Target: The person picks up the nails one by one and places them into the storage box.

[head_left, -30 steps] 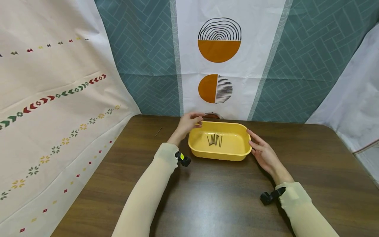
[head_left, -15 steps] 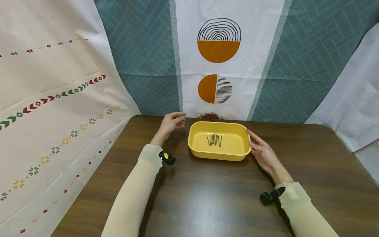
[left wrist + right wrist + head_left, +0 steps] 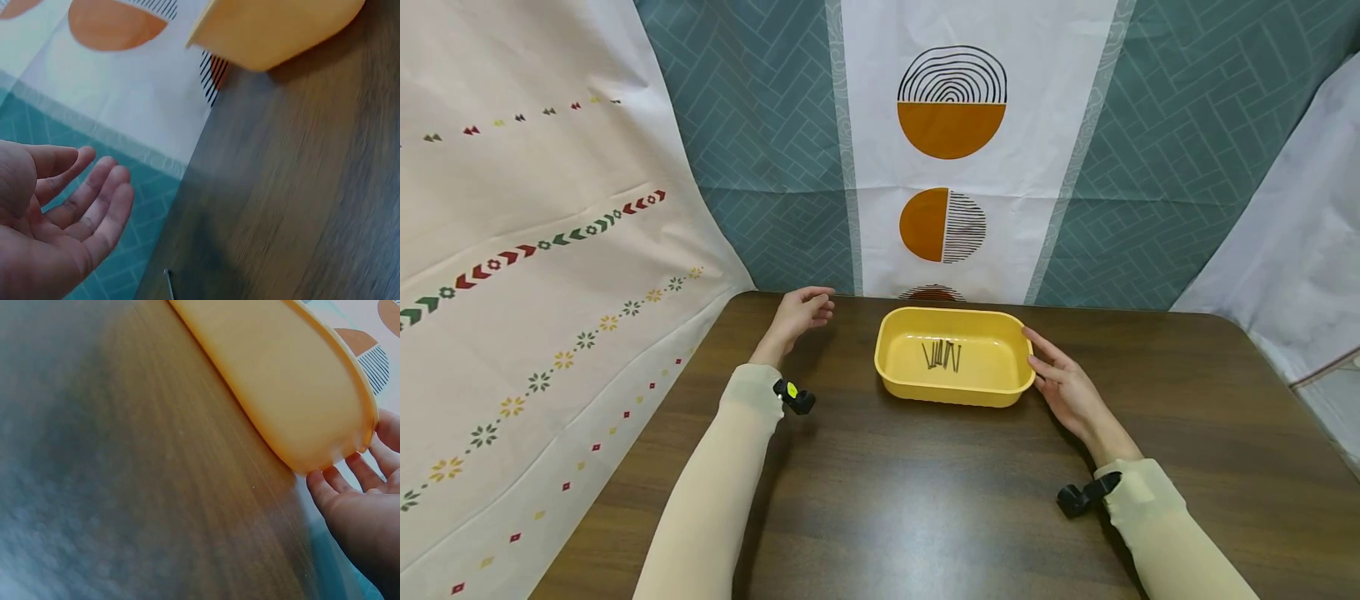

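Observation:
A shallow yellow plastic tray [image 3: 955, 398] rests on the wooden table, with several thin dark nails [image 3: 942, 355] lying side by side on its floor. My left hand [image 3: 801, 315] is off to the tray's left with loosely bent fingers and nothing in them; its palm [image 3: 56, 244] shows in the left wrist view. Near that hand, a single nail [image 3: 169, 284] lies on the table, hidden by the hand in the head view. My right hand [image 3: 1067, 392] touches the tray's right end with its fingertips [image 3: 317, 482] against the outer wall.
The brown table [image 3: 880, 492] runs back to a patterned curtain [image 3: 760, 150]. A cream cloth [image 3: 550, 275] hangs along the left side and a white one [image 3: 1300, 208] on the right. Black wrist cameras [image 3: 793, 398] are strapped over both sleeves.
My left hand has moved left, from over the tray's left end to beside the loose nail, which it now covers in the head view. My right hand and the tray have stayed put.

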Tool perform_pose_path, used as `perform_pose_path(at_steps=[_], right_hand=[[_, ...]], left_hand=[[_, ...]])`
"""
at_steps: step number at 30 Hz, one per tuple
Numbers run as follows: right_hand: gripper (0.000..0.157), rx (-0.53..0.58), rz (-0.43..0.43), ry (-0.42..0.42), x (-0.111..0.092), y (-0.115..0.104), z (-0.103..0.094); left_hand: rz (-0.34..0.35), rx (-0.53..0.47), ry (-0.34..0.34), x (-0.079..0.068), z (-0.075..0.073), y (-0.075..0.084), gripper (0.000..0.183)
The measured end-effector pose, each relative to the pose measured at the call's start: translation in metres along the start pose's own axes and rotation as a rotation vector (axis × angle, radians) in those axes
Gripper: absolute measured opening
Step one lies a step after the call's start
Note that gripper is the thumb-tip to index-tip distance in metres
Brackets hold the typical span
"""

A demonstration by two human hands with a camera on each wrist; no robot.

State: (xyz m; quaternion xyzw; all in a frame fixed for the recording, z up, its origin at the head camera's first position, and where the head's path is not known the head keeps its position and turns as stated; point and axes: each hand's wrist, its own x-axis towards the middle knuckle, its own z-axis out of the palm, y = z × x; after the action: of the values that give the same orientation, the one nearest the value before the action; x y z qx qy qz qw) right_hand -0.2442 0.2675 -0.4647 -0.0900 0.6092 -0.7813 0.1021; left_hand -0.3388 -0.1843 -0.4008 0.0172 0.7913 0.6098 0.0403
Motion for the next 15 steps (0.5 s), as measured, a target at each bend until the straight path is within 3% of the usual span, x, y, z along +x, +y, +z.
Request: perform_pose_path(at_steps=[15], right_hand=[[0.061,0.017,-0.013,-0.012,0.001,0.002,0.000]], left_hand=[[-0.061,0.177,0.062,0.002,-0.032,-0.018,0.043]])
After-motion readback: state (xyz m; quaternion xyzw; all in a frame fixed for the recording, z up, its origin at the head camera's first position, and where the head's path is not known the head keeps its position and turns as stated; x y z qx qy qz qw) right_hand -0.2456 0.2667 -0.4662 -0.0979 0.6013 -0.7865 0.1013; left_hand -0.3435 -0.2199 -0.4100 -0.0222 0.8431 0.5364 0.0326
